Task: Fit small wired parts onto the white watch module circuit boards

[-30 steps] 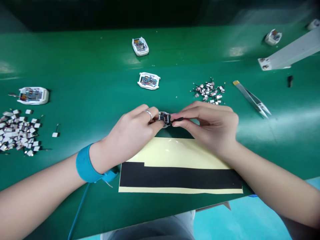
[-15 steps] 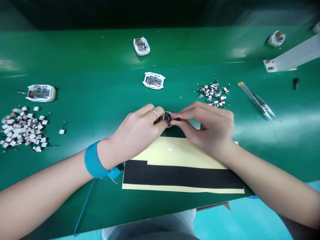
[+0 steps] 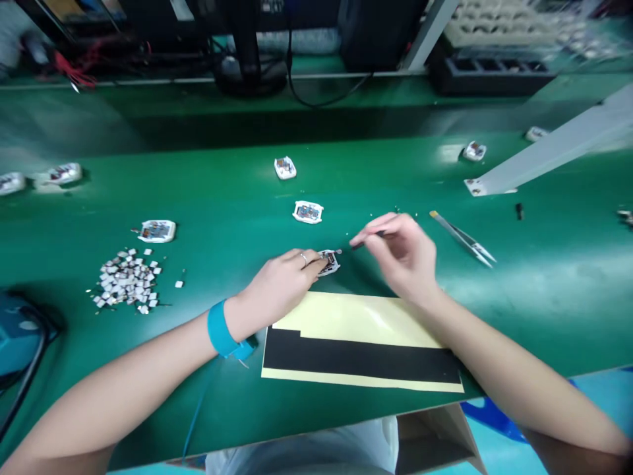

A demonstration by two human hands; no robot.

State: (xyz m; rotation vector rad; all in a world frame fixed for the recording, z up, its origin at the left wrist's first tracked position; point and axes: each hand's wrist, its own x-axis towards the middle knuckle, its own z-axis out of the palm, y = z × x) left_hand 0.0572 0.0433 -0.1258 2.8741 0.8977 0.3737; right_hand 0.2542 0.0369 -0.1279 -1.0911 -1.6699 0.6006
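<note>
We see a glossy green workbench [image 3: 237,191] reflecting soft light, a black stand [image 3: 250,72] at its back, and turquoise floor [image 3: 499,452] below its front edge.

The left fingers [image 3: 316,264] covered part of the white case [image 3: 332,264], the dark piece [image 3: 366,240] in the right fingers [image 3: 363,241] seemed too blurred to identify, and the left edge cut off another case [image 3: 10,183].

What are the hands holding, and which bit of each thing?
The left hand holds an open white plastic case by its left end. The right hand pinches a thin black piece; blur hides exactly where.
</note>
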